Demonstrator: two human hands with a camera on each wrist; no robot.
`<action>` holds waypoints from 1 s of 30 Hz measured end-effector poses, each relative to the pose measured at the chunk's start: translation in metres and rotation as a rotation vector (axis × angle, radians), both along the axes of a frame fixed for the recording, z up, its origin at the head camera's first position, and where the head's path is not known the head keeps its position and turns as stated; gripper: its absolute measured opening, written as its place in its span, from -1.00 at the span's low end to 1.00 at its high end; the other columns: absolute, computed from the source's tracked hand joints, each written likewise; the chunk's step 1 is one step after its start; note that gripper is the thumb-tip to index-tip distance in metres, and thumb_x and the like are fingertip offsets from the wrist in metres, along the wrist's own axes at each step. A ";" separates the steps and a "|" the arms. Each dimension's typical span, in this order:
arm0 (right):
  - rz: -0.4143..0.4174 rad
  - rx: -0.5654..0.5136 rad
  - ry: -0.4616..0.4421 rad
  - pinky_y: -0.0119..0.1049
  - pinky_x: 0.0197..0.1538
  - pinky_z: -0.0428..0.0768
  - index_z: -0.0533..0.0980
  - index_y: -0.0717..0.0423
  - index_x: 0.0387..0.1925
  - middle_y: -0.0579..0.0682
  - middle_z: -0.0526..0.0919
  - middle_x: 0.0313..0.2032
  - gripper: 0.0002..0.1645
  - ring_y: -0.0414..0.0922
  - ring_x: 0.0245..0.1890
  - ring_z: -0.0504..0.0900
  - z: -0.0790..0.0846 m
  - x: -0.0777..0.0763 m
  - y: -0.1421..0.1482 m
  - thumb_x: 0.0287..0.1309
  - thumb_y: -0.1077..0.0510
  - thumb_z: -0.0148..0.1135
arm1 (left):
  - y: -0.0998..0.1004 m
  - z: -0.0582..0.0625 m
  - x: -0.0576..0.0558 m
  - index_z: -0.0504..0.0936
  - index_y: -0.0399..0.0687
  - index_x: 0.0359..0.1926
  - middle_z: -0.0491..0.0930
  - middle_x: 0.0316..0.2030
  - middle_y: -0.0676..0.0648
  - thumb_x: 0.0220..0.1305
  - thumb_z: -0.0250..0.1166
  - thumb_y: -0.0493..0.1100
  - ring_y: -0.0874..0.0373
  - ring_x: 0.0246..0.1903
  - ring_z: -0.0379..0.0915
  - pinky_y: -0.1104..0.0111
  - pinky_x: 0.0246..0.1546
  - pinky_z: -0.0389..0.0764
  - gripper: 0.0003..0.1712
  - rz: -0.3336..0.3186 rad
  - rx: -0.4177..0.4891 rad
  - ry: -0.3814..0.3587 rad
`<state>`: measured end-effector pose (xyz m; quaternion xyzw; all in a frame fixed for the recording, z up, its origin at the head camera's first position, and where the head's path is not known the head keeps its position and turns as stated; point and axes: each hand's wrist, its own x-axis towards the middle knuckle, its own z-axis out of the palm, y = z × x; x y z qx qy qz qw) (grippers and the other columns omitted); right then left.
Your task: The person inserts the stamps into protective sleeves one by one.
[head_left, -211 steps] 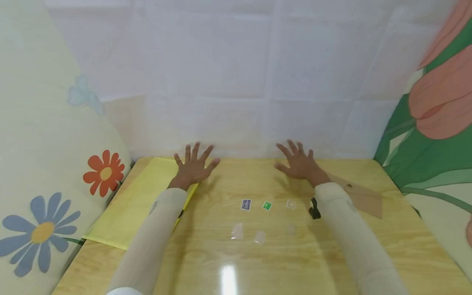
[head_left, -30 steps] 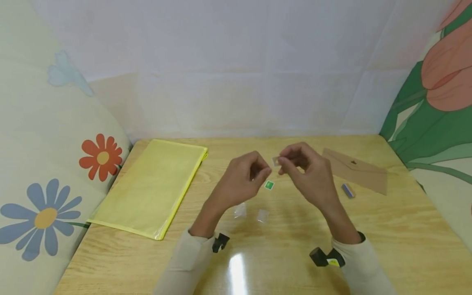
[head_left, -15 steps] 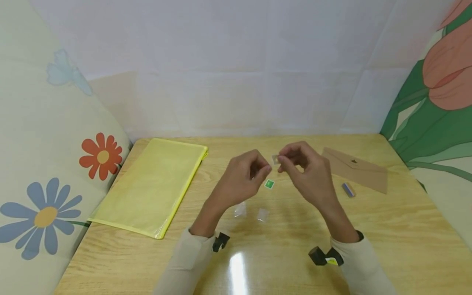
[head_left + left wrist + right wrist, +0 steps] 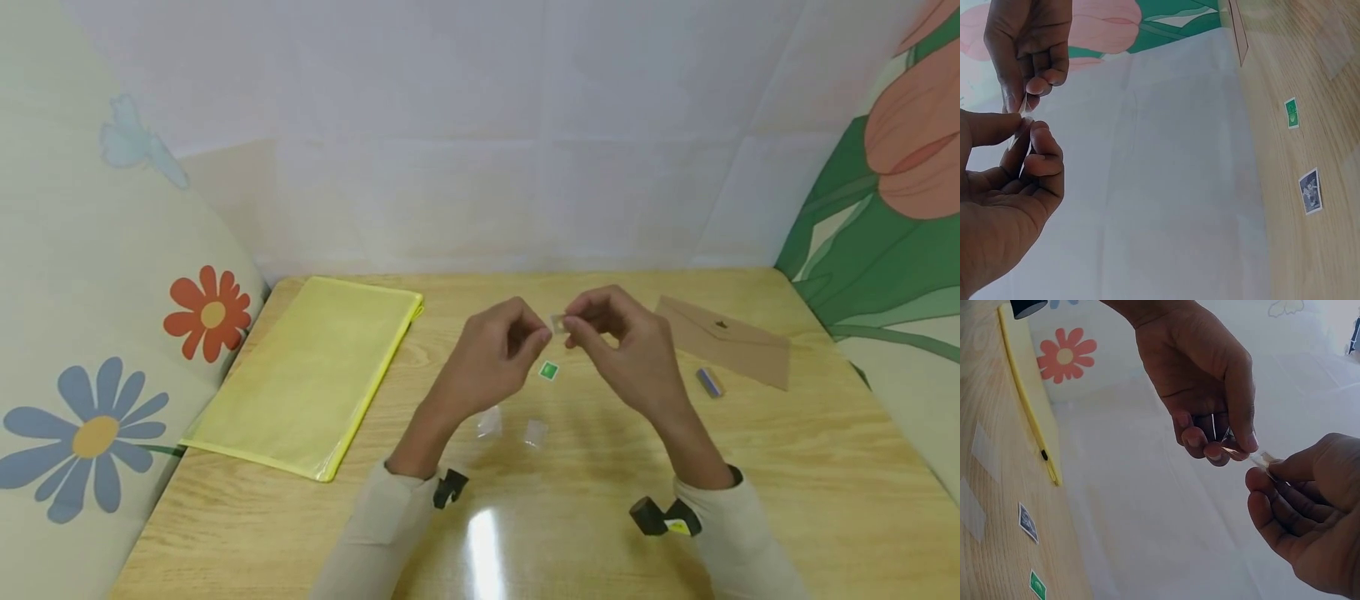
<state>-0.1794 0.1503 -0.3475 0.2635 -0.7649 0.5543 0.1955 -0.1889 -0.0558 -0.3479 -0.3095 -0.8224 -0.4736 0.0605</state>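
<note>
Both hands are raised over the table with their fingertips close together. Between thumb and fingers, my right hand pinches a small pale stamp. My left hand pinches a small clear plastic sleeve, which the head view hides. In the right wrist view the stamp's edge meets the sleeve; whether it is inside I cannot tell. A green stamp lies on the table below the hands. Beside it is a dark grey stamp, covered by the left hand in the head view. Two clear sleeves lie nearer the front.
A yellow zip folder lies flat on the left of the wooden table. At the right are a brown envelope and a small blue and white block. White cloth hangs behind.
Seven seconds ago both hands were spread and empty; the pale stamp and a third sleeve lay on the table and are now held. Over the last second the hands have barely moved.
</note>
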 end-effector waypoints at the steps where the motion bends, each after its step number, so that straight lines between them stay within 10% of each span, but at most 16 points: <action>1: 0.005 0.006 0.000 -0.32 -0.25 0.67 0.57 0.13 -0.13 -0.10 0.70 -0.25 -0.85 -0.18 -0.37 0.70 0.000 0.000 0.001 0.30 0.25 0.33 | 0.000 0.000 0.000 0.56 -0.03 -0.19 0.57 -0.39 -0.01 0.51 0.17 -0.14 0.19 -0.51 0.43 0.32 -0.51 0.53 -0.90 0.003 0.003 0.001; 30: 0.037 -0.002 -0.197 -0.29 -0.34 0.66 0.59 0.08 -0.15 -0.03 0.68 -0.29 -0.85 -0.08 -0.37 0.71 0.004 0.000 0.009 0.34 0.10 0.32 | 0.004 -0.003 -0.002 0.55 -0.05 -0.18 0.50 -0.40 0.07 0.49 0.19 -0.16 0.23 -0.51 0.36 0.34 -0.52 0.46 -0.92 0.057 0.046 0.127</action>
